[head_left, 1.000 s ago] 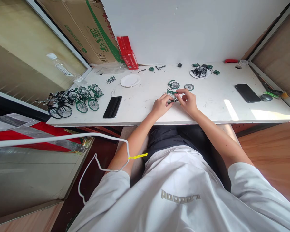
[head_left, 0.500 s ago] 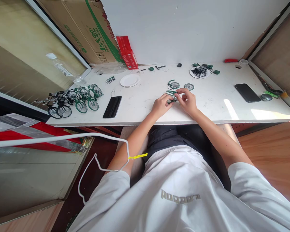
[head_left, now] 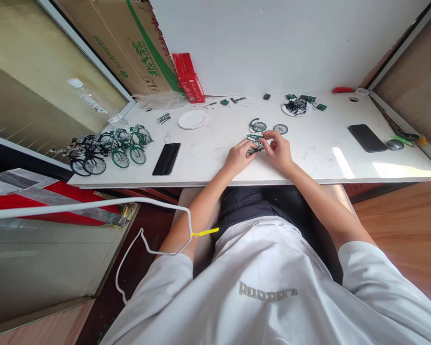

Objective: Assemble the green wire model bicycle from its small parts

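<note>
Over the white table [head_left: 208,167], my left hand [head_left: 240,155] and my right hand [head_left: 277,149] meet at a small green bicycle frame [head_left: 254,137]. The fingers of my left hand are closed on its lower left part. My right hand pinches at its right side, and the fingertips cover whatever small part is between them. Just beyond the hands lie a green fender with a wheel [head_left: 259,126] and a loose wheel [head_left: 280,129].
Several small bicycles [head_left: 120,159] stand at the left, beside a phone [head_left: 166,159]. Farther back are a white plate [head_left: 193,120], a red box [head_left: 192,86] and a plate of black parts [head_left: 296,107]. Another phone [head_left: 368,138] lies at the right. A white cable [head_left: 93,203] crosses the lower left.
</note>
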{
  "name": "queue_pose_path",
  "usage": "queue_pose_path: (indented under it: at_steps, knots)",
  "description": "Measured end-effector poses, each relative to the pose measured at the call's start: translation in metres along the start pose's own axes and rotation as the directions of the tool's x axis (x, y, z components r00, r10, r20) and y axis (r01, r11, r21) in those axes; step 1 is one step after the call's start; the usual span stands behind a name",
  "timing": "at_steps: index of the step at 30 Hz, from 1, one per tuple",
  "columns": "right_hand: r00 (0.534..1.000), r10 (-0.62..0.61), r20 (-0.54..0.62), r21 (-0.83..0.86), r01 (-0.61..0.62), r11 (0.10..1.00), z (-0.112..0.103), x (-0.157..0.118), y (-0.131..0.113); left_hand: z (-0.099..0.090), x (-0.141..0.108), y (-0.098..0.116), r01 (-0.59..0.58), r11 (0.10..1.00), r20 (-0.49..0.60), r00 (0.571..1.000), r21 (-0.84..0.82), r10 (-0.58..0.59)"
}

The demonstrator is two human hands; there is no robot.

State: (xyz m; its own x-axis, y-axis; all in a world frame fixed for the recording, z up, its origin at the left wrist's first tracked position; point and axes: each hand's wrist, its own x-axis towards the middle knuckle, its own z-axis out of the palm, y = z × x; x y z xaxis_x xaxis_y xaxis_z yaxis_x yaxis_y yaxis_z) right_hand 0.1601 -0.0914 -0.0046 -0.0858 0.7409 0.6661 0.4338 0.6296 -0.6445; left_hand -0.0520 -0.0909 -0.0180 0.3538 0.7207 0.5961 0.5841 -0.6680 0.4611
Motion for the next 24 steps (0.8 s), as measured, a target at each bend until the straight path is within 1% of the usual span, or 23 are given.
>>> queue_pose_path:
  at_steps: [7, 20, 24]
  knots:
    - [0.999, -0.007, 0.037, -0.016, 0.008, 1.000, -0.0014, -0.0004, -0.0011, 0.0022, -0.0009, -0.0041, -0.031, 1.000, -0.011, 0.999, 0.005, 0.031]
    - [0.997, -0.053, -0.053, -0.065, 0.049, 0.997, 0.0019, -0.0007, 0.0080, 0.0018, -0.0007, -0.0054, -0.030, 0.999, 0.004, 1.000, 0.021, 0.030]
    - [0.994, -0.104, -0.041, -0.075, 0.101, 0.992, 0.0013, -0.0013, 0.0061, 0.0015, -0.0009, -0.0048, -0.025, 0.999, 0.006, 1.000, 0.022, 0.024]
